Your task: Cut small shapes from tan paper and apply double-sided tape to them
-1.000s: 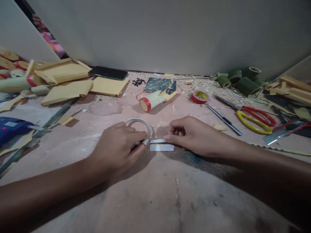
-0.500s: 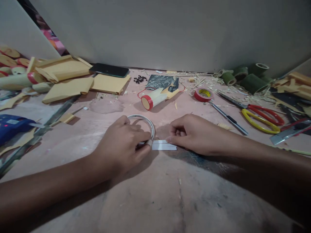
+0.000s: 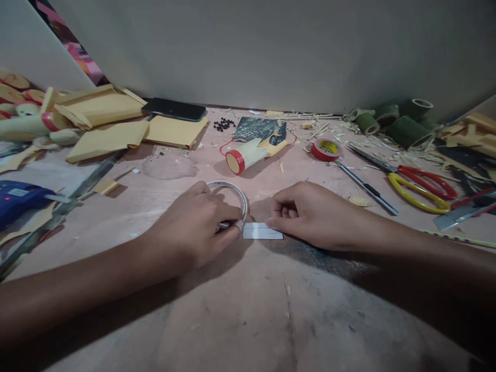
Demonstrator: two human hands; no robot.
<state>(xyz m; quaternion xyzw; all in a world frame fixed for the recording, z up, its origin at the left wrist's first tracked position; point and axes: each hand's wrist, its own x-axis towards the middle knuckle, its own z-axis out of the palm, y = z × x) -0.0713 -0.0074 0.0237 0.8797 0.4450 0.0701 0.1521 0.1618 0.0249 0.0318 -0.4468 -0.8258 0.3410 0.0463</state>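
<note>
pinkish worktable (image 3: 232, 320), scuffed & stained, fills the foreground. mid-table, btwn 2 bare hands, lies a white strip (image 3: 263, 231): flat, rectangular, w/ a bright glare spot & thin dark lines running lengthwise; 1 pc or 2 set edge to edge, can't tell. right hand (image 3: 300, 214), thumb & forefinger tips together, is clamped on the strip's upper r. edge. left hand (image 3: 197, 219), fingers bent, has its thumb tip at the strip's l. end & covers part of 1 whitish ring (image 3: 245, 203); whether its grip is closed on the ring, can't tell.

a bit farther, l. side: 1 blue tool (image 3: 23, 204) w/ a red light. r. side: 1 slim knife (image 3: 368, 187) & 1 pr. scissors (image 3: 393, 178), 1 handle yellow, 1 red. beyond, 1 roll of red tape (image 3: 320, 152) & 1 pale cylinder (image 3: 251, 153) w/ a red-banded end, just in front of 1 dark speckled sheet (image 3: 251, 128).

far edge: black beads (image 3: 223, 124), too small to count; 1 dark phone (image 3: 174, 109); at least 4 green tubes (image 3: 408, 133), r., nr. a grey wall (image 3: 271, 51).
</note>
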